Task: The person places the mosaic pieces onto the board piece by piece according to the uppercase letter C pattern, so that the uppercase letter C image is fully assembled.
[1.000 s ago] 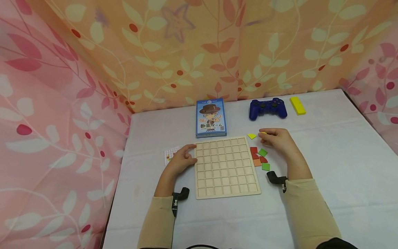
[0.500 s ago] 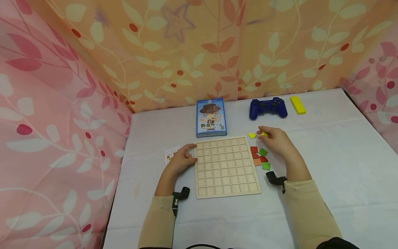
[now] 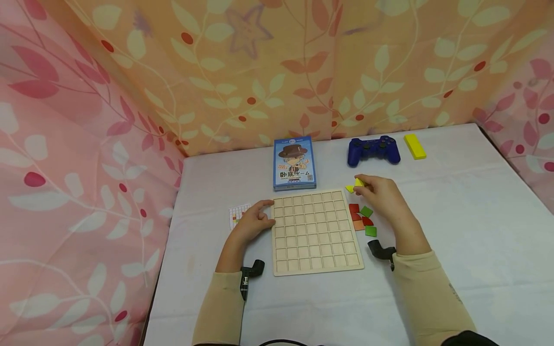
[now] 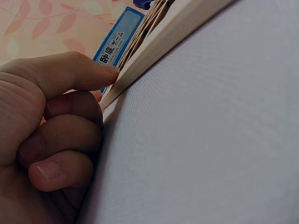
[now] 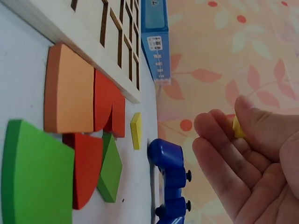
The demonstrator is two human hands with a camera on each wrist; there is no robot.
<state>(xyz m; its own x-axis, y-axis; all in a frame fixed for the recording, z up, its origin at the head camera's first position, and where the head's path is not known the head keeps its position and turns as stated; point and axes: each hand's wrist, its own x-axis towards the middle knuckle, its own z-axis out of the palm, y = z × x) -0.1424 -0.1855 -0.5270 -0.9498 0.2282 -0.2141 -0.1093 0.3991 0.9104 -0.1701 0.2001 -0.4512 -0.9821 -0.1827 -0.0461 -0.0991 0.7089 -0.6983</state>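
Observation:
My right hand [image 3: 381, 194] pinches a small yellow tile [image 3: 358, 182] between thumb and fingers, raised off the table; in the right wrist view the fingers hide most of this tile [image 5: 238, 128]. Another yellow tile [image 3: 349, 189] lies just below, by the top right corner of the wooden grid board [image 3: 317, 233]. Along the board's right edge sit red, orange and green tiles, among them an orange tile [image 5: 70, 91] and a green tile [image 3: 370, 231]. At the board's left edge my left hand [image 3: 250, 225] touches the rim with thumb and index finger spread, the other fingers bent underneath.
Left of the board lies a printed grid card [image 3: 237, 214], partly behind the left hand. A blue game box [image 3: 294, 163] stands beyond the board. Farther right are a blue game controller [image 3: 373, 151] and a yellow block [image 3: 415, 146]. Patterned curtains enclose the table.
My right hand has shifted slightly left with the yellow tile, which shows more clearly now and has come over the other yellow tile. The left hand and the board stay put.

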